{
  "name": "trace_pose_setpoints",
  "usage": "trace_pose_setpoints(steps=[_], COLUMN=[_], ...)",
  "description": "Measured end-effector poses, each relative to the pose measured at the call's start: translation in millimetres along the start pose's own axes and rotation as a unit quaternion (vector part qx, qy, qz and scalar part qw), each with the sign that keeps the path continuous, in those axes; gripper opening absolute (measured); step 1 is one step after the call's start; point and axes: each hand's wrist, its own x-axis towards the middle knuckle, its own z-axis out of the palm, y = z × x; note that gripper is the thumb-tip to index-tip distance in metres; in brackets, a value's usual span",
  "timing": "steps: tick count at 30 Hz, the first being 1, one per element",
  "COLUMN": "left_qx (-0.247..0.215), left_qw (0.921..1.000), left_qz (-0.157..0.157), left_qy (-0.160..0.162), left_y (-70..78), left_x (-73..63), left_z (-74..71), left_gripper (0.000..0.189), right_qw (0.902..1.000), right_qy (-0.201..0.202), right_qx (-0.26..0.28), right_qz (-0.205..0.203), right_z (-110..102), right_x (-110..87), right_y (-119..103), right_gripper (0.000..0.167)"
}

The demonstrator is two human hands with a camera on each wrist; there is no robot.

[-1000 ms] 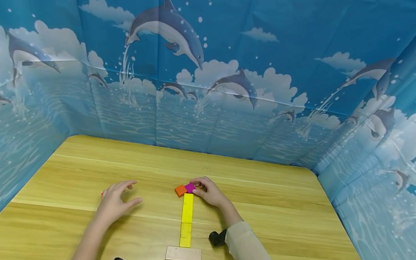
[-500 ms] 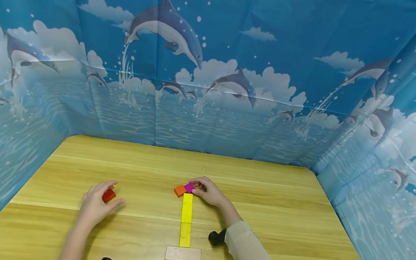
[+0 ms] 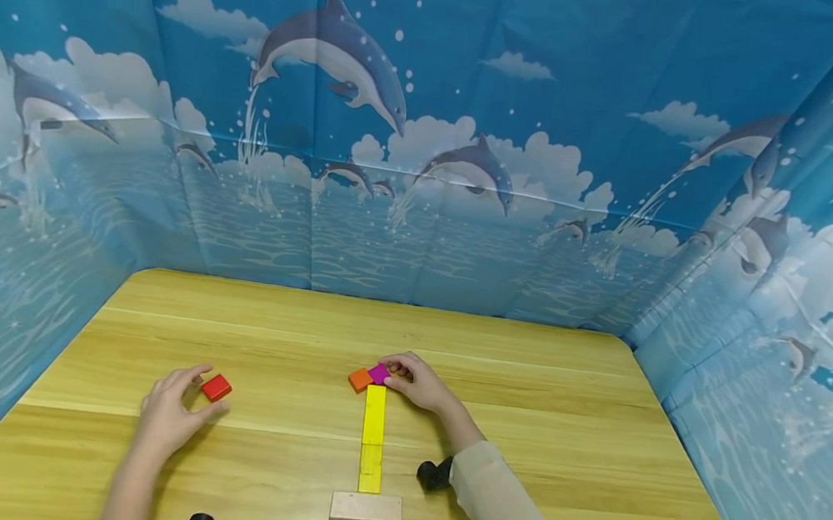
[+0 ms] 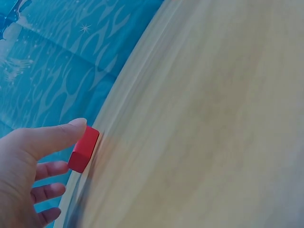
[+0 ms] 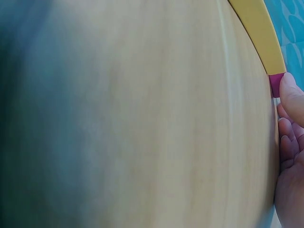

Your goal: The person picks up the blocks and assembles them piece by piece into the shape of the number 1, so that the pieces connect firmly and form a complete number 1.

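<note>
On the left of the table lies a red block (image 3: 217, 388). My left hand (image 3: 166, 413) is around its near-left side, with thumb and fingers spread apart on either side of it. In the left wrist view the thumb tip overlaps the top of the red block (image 4: 84, 149). At the centre, my right hand (image 3: 416, 384) pinches a small purple block (image 3: 379, 374) between thumb and fingers. That block touches an orange block (image 3: 360, 380) on its left and sits at the far end of a yellow strip (image 3: 375, 415) of two blocks.
A pale wooden block (image 3: 366, 509) lies crosswise at the near end of the yellow strip. Black wrist-camera mounts (image 3: 433, 475) show at both forearms. A blue dolphin-print curtain (image 3: 419, 235) stands along the table's (image 3: 558, 433) back and sides.
My left hand has moved left and slightly back toward me, uncovering the red block, which stays in place. The right hand keeps its pinch on the purple block.
</note>
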Motion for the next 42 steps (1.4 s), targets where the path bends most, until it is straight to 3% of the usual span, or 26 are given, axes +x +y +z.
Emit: trace_pose_setpoints(steps=[21,42], left_qx=[0.015,-0.007], left_qw=[0.9997,0.9988], left_qz=[-0.016,-0.04], left_qy=[0.007,0.026], left_y=[-7.2,-12.1], left_x=[-4.6,-5.8], left_z=[2.8,7.6], left_gripper=[0.056,0.044], right_qw=[0.9999,0.9998], right_qy=[0.005,0.014], right_qx=[-0.009,-0.013], right_qz=[0.004,0.001], right_z=[3,6], right_x=[-0.8,-2.3], right_y=[0,5], right_gripper=[0.03,0.03])
